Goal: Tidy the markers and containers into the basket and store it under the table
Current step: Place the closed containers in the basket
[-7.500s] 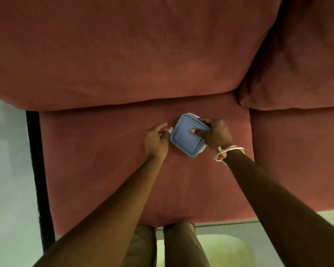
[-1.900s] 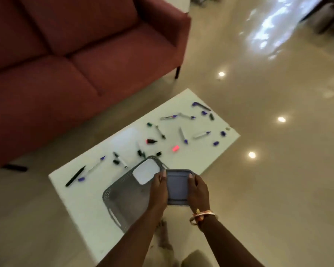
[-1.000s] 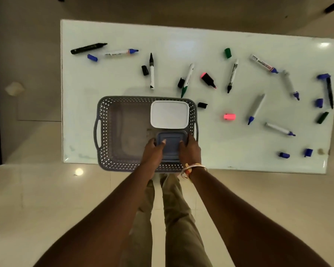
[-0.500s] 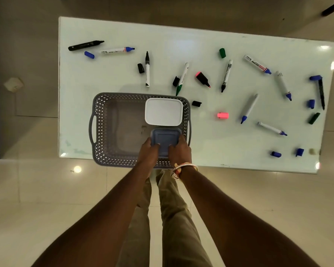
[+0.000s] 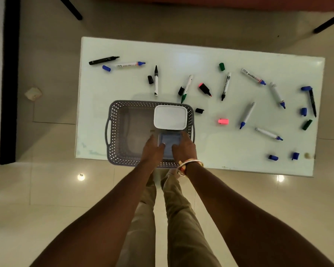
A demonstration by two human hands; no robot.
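Seen from above, a person in khaki trousers (image 5: 174, 218) stands on a glossy tiled floor (image 5: 37, 199) at the near edge of a white table (image 5: 229, 157), both bare arms reaching up the frame. The left hand (image 5: 152, 151) and the right hand (image 5: 183, 148), a gold bangle (image 5: 190, 163) on its wrist, grip opposite sides of a small blue-lidded container (image 5: 170, 142), fingers curled over its edges and thumbs on the lid, holding it inside the lower right corner of a grey perforated basket (image 5: 114, 132). The basket sits at the centre of the frame with its near rim just past the table edge. Touching the blue container on its far side, a white-lidded container (image 5: 170, 117) lies in the basket's upper right corner; the left half of the basket holds nothing. Beyond and to the right, uncapped markers and loose caps are scattered over the tabletop: a pink cap (image 5: 223, 121) right of the basket, a green-tipped marker (image 5: 186, 88) just above its far rim, a black marker (image 5: 103, 60) at the upper left, blue caps (image 5: 273, 157) at the lower right. At the top of the frame, dark furniture legs (image 5: 70, 8) stand on the floor
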